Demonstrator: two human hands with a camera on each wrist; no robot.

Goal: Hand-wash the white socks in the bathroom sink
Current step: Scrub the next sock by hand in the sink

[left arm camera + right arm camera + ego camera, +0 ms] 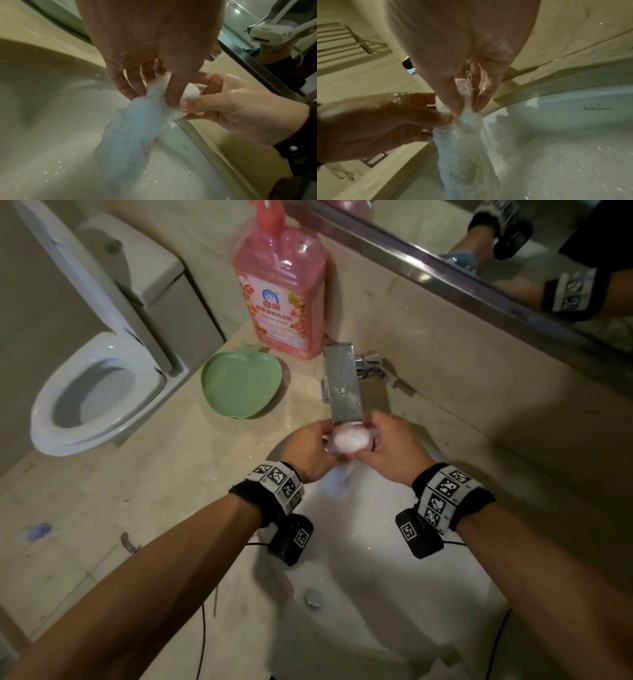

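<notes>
We are pinching the white sock point(346, 440) with both hands point(310, 453) point(394, 448) under the faucet point(343, 385); the stream is likely splashing the table point(171, 467) at 9 o'clock.

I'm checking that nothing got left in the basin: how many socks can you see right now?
1. A single white sock is pinched by both the left hand and right hand under the faucet, hanging over the sink. A second could be bunched inside the hands.

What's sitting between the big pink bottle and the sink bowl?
In the head view, the metal faucet stands between the pink bottle and the sink, its spout ending right above the sock held by both hands.
</notes>
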